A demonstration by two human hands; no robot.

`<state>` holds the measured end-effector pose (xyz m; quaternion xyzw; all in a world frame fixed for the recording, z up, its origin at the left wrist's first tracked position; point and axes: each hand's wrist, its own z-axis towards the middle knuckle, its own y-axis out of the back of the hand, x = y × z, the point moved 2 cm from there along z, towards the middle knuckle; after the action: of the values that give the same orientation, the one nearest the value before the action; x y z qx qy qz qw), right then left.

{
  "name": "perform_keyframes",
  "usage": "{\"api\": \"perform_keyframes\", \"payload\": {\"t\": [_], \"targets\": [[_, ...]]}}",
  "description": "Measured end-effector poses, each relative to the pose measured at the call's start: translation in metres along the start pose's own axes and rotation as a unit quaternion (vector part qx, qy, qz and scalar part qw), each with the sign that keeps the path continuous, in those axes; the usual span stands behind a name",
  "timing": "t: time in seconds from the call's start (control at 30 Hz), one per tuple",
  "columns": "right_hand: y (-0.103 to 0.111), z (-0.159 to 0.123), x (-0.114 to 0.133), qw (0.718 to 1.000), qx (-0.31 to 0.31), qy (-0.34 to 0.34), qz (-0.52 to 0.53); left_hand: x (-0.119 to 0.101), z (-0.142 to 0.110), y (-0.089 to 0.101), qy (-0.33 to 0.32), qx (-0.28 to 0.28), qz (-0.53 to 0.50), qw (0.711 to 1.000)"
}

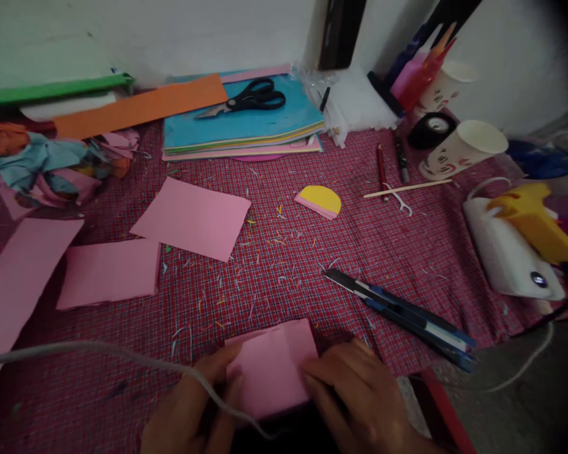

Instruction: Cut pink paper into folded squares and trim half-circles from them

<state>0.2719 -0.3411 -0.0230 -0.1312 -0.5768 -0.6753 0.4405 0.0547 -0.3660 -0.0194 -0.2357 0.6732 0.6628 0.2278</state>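
Observation:
At the table's near edge, a small stack of pink paper [274, 369] is held between my two hands. My left hand [194, 397] grips the stack's left side, fingers closed on it. On the opposite side, my right hand [360, 391] pinches the right edge. The sheets in the stack do not line up fully at the top left. A white cable [137, 356] crosses in front of my left hand. Up and to the left lie a single pink sheet [194, 217] and a pile of pink rectangles [111, 274].
A long stapler [400, 312] lies right of my hands. Black scissors [250, 98] rest on coloured paper [194, 132] at the back. A yellow half-round piece [322, 198], paper cups [466, 148], a yellow glue gun [525, 208] and a white power bank [506, 252] stand around. Paper shreds dot the checked cloth.

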Motion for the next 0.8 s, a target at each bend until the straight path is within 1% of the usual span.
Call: {"api": "perform_keyframes", "payload": {"t": [0.07, 0.13, 0.27, 0.4, 0.5, 0.57, 0.67, 0.8], "targets": [[0.0006, -0.0001, 0.0002, 1.0, 0.014, 0.003, -0.005, -0.0028, 0.0028, -0.0014, -0.037, 0.016, 0.018, 0.999], [0.0013, 0.0, 0.0007, 1.0, 0.027, 0.008, -0.013, -0.0046, 0.0046, -0.0023, -0.05, 0.024, 0.024, 0.998], [0.0014, 0.0006, 0.0012, 0.999, 0.03, 0.014, -0.025, -0.0052, 0.0051, -0.0018, -0.039, 0.014, 0.023, 0.999], [-0.0009, -0.0008, -0.0018, 0.999, 0.027, 0.016, -0.037, -0.0018, 0.0064, -0.0018, -0.024, 0.022, 0.01, 0.999], [-0.0023, -0.0025, -0.0049, 0.998, 0.042, 0.021, -0.046, 0.0007, 0.0072, -0.0028, -0.029, 0.026, 0.008, 0.999], [-0.0024, -0.0031, -0.0063, 0.997, 0.047, 0.028, -0.046, 0.0012, 0.0071, -0.0034, -0.033, 0.018, 0.007, 0.999], [-0.0015, -0.0031, -0.0078, 0.997, 0.048, 0.039, -0.045, -0.0002, 0.0071, -0.004, -0.028, 0.006, 0.003, 1.0], [-0.0012, -0.0017, -0.0082, 0.996, 0.066, 0.041, -0.05, -0.005, 0.0092, -0.004, -0.021, 0.007, 0.003, 1.0]]}}
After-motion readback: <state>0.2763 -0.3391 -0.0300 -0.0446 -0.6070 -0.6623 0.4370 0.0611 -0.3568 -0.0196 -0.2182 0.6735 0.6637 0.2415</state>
